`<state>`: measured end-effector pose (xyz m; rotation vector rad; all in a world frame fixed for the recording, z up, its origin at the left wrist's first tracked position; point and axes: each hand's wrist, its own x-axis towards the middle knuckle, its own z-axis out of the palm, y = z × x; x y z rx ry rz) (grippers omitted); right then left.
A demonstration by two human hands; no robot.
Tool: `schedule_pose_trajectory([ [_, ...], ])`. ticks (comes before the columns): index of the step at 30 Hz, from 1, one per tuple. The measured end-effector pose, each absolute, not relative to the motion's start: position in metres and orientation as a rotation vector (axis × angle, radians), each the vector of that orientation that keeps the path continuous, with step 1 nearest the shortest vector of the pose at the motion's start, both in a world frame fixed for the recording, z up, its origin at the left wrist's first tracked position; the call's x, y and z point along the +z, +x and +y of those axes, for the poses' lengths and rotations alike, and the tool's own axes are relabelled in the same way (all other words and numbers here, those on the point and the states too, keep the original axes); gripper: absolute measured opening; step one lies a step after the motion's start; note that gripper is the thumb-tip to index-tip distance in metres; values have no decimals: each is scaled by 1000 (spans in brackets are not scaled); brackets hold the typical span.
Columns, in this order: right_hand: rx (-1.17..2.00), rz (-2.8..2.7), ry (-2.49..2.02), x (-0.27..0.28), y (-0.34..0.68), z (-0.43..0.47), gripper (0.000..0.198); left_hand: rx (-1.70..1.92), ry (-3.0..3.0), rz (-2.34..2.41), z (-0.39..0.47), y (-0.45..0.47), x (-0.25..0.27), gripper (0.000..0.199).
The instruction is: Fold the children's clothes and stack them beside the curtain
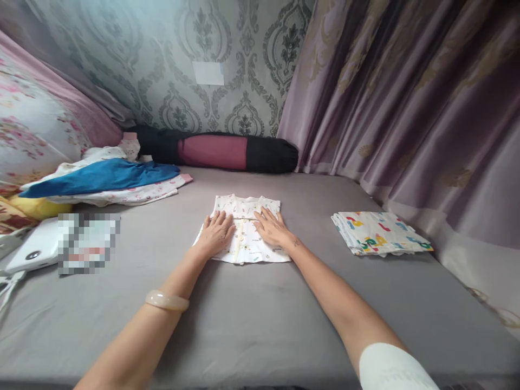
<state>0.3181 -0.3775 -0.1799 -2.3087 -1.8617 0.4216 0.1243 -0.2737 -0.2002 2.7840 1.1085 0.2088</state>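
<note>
A small white printed baby shirt (pixel 244 254) lies flat in the middle of the grey bed sheet (pixel 252 325), with its upper part folded in toward the body. My left hand (pixel 217 234) rests palm down on its left side, fingers stretched out and pointing away from me. On the right side, my right hand (pixel 274 227) also presses flat, its fingers spread. Neither hand grips the cloth. Part of the shirt is hidden beneath both palms.
To the right sits a folded white cloth with colourful prints (pixel 382 233). Loose clothes with a blue garment (pixel 105 176) are piled at the left back. A black and maroon bolster (pixel 215 151) lies along the wall. A white device (pixel 36 249) and a blurred packet (pixel 90 244) lie left.
</note>
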Motion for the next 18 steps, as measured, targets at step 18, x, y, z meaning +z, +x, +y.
schedule_pose_trajectory([
  [18,357,-2069,-2191,-183,294,-434,59,180,2779,489,-293,90,-192,56],
])
